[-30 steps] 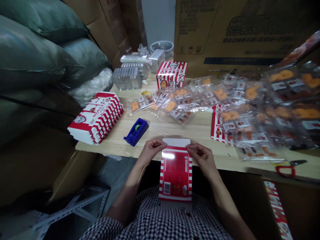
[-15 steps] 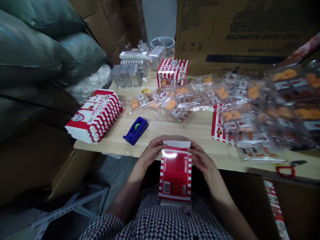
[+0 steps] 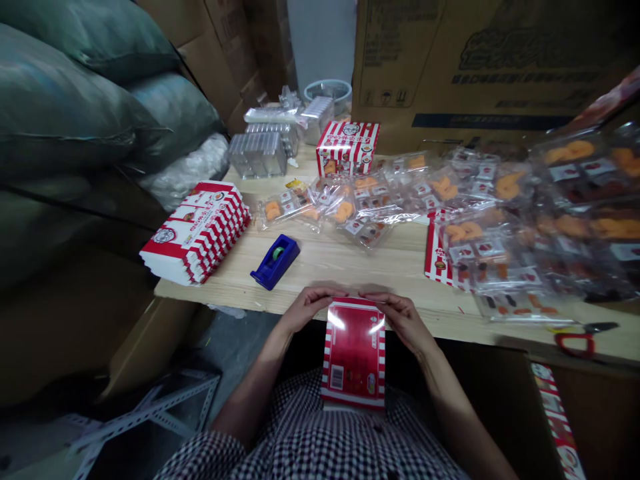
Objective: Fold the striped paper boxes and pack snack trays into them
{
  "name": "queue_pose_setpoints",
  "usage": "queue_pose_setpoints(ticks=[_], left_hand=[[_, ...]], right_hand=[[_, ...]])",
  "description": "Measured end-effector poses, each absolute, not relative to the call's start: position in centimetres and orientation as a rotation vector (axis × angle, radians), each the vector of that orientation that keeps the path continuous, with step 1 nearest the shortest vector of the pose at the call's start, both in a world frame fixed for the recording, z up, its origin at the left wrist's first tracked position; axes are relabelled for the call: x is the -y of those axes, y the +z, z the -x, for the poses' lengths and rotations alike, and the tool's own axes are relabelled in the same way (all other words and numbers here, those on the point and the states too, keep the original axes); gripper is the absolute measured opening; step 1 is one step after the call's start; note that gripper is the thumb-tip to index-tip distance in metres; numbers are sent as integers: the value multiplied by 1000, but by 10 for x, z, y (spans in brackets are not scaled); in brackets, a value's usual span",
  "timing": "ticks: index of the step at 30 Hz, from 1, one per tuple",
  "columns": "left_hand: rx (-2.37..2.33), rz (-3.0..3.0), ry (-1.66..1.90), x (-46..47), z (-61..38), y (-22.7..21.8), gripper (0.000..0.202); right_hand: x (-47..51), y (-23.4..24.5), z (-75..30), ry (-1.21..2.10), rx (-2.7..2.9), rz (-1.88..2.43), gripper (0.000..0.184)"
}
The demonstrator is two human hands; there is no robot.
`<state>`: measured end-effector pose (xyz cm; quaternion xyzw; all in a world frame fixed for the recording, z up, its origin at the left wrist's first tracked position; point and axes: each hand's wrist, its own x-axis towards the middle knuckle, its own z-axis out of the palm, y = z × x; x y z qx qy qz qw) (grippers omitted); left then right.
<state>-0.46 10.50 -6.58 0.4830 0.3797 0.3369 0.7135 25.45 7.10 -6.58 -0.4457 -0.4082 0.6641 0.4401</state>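
Note:
A red cardboard box (image 3: 354,353) with striped red-and-white edges and a barcode is held at the table's front edge, its lower end against my checked shirt. My left hand (image 3: 311,308) pinches its upper left corner, and my right hand (image 3: 399,313) pinches the upper right one. The fingers of both hands meet the box's top edge, where no white flap shows. Beyond my left hand lies a blue tape dispenser (image 3: 275,261) with a small roll in it.
Flat striped boxes (image 3: 197,230) are stacked at the left. A folded-up striped box (image 3: 349,148) stands at the back, near clear plastic cases (image 3: 257,155). Clear packs with orange pieces (image 3: 463,233) cover the right side. Red-handled scissors (image 3: 580,340) lie at the front right edge.
The white flap at the top of the box has been folded over out of sight. My hands have come closer together along that edge.

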Motion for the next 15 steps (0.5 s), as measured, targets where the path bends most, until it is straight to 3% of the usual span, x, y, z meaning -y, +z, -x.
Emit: queue_pose_setpoints(ticks=[8,15], left_hand=[[-927,-1192,863,-101,-4,-57,19],[-844,-1122,681,-108,0,-45,27]], right_hand=[[-68,-57,-256,1550,1179,1106,21],[-69,-44,-251,1627,1178,1127,19]])
